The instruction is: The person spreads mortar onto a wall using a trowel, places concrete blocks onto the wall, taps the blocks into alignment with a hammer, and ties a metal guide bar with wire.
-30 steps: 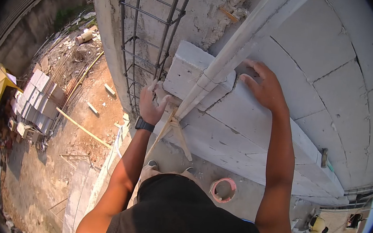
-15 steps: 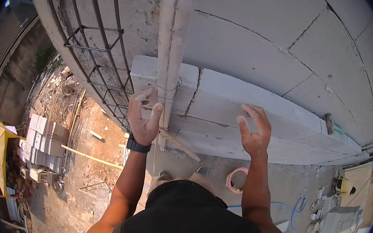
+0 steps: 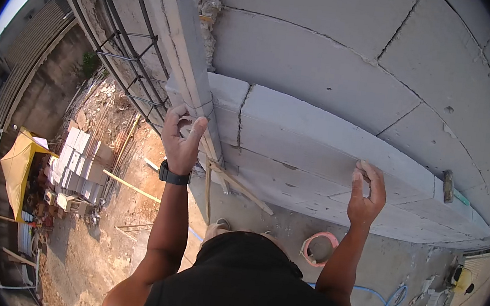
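Pale end block [image 3: 228,95] at eleven o'clock, partly behind the post [image 3: 185,48], looks stiff, fairly heavy, dusty, chip-prone at corners, best held flat-palmed across broad faces; left hand [image 3: 182,151] at nine o'clock and right hand [image 3: 366,200] just past three show fingers loosely curled, holding nothing.

The post [image 3: 186,39] is running out past the top edge and hiding part of the end block [image 3: 227,94] behind it. The left hand [image 3: 182,140] is overlapping the post (whether the two are touching, the view isn't showing). The black top [image 3: 255,285] is concealing most of the legs [image 3: 213,231]. A distant person in yellow [image 3: 464,280] is appearing too small to read.
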Motion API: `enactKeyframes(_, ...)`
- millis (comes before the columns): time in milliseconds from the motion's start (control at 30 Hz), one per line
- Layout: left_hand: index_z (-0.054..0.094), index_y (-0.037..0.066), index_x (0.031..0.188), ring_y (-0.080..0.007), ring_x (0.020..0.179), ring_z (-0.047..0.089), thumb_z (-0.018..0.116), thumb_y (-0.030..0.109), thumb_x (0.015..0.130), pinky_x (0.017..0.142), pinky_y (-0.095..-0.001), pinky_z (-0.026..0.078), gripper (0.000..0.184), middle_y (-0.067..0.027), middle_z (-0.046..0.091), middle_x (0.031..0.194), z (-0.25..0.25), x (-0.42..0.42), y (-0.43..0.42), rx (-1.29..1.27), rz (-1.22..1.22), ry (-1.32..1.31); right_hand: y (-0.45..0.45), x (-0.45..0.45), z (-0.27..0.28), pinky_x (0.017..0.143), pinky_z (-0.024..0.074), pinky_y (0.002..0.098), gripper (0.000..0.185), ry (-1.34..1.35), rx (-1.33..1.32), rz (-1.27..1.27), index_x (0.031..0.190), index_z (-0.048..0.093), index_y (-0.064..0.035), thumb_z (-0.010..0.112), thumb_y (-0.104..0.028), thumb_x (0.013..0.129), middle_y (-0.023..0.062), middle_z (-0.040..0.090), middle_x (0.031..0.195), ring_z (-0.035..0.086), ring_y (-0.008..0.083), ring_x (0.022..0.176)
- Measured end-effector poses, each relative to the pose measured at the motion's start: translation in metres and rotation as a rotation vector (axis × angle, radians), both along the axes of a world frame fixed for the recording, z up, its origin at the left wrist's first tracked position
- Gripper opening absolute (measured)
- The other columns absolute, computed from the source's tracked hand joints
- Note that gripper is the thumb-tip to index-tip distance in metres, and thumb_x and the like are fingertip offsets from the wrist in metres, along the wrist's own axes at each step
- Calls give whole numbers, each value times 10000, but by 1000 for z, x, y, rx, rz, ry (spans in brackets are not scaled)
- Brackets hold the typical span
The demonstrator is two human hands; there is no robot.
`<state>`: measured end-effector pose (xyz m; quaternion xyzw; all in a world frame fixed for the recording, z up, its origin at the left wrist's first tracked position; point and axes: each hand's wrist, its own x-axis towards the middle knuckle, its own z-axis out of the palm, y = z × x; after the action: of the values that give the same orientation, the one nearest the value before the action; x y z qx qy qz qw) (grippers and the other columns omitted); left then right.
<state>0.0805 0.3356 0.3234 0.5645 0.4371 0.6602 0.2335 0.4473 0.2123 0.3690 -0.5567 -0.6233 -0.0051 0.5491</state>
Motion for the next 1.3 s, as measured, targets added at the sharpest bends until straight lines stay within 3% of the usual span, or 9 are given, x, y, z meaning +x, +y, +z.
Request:
enactKeyframes(333,646,5,1043,-106,875,566,798,181,828,774,-252,479,317,-28,581,985,7,8,-6,-43,53,-64,4,17,-14,776,518,318,208,18,-27,207,1072,677,28,665,26,864,153,690,938,665,235,838)
enactKeyframes(600,650,1,1091,-134,883,584,803,181,818,792,-273,497,361,-59,593,1012,18,6,-9,16,130,116,21,-35,1,706,522,318,230,-15,5,432,1073,675,36,687,31,844,151,691,849,671,240,757)
enactKeyframes(833,642,-20,1086,-176,901,597,822,204,793,794,-290,501,410,-96,612,1042,16,-1,0,87,22,56,42,-101,25,702,532,321,272,-50,58,598,1103,663,41,710,15,837,152,694,880,667,219,765)
enactKeyframes(1067,603,-6,1103,-158,910,547,842,153,781,801,-290,481,431,-72,569,1085,10,-7,2,91,-8,42,50,-144,29,660,529,310,302,-121,26,554,1108,668,14,752,-35,822,127,689,885,666,229,743)
enactKeyframes(1300,581,-41,1153,-223,1003,572,838,136,797,765,-330,499,474,-144,572,1179,11,-18,6,121,16,300,51,-174,22,598,507,371,323,-144,88,384,1120,665,-51,762,-176,838,95,661,873,638,270,730)
